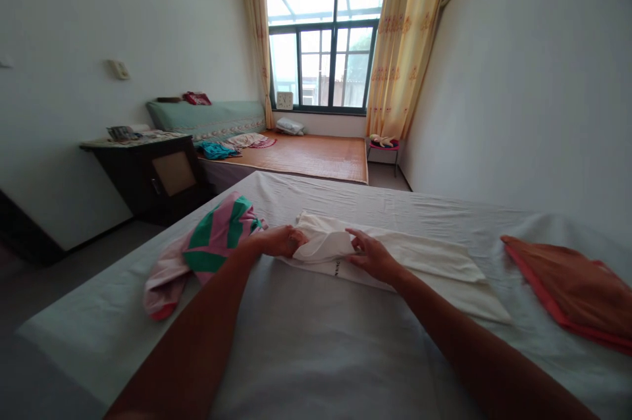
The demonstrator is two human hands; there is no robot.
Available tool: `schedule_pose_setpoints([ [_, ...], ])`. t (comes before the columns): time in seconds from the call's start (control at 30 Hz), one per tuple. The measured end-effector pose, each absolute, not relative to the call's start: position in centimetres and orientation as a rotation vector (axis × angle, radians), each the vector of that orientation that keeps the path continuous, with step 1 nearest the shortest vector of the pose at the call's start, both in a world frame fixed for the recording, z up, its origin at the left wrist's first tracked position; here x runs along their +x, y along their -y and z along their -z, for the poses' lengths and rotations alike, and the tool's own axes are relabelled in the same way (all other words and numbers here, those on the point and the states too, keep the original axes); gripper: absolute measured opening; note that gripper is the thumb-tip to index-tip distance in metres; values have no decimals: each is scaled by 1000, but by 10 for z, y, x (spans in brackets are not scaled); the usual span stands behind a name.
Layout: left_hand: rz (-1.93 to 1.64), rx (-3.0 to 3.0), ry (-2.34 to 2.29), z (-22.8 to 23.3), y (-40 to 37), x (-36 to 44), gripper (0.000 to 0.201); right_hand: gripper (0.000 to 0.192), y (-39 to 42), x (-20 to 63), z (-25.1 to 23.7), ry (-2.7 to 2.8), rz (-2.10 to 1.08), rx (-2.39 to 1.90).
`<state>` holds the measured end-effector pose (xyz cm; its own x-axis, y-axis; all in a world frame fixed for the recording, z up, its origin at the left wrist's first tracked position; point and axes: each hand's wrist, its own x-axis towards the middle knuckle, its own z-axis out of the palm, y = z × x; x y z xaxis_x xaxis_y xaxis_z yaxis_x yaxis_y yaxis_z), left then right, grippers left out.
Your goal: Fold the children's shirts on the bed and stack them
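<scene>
Head view, white garment [434,257] lying lengthwise left-to-right, left fingers [295,236] seemingly gripping its left end, right fingers [362,239] parted beside its fold

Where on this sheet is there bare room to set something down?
Bare sheet lies between the forearms, nearside of the white garment; a wrinkled strip borders that garment's far side. Crowded: around the left hand, between the pink-and-green striped garment and the white one.
</scene>
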<state>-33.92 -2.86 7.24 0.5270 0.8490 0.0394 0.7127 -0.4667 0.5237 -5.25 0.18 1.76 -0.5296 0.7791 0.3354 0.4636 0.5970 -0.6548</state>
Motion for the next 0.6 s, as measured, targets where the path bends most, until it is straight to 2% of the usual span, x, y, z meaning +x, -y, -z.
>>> schedule_pose_setpoints([
  [0.13,-424,2173,-1070,-68,24,-345,9,39,11,-48,-21,2299,-735,-730],
  [0.23,-608,2059,-1165,-56,15,-344,20,11,11,-47,-20,2200,-821,-792],
  [0.4,-902,2002,-1661,-35,-3,-331,36,24,-11,-52,-14,1659,-1081,-1133],
  [0.5,-917,2034,-1906,-30,-7,-326,41,30,-19,-50,-12,1475,-1214,-1261],
  [0.6,-834,2097,-1902,-29,-6,-325,48,49,-20,-46,-7,1520,-1247,-1193],
])
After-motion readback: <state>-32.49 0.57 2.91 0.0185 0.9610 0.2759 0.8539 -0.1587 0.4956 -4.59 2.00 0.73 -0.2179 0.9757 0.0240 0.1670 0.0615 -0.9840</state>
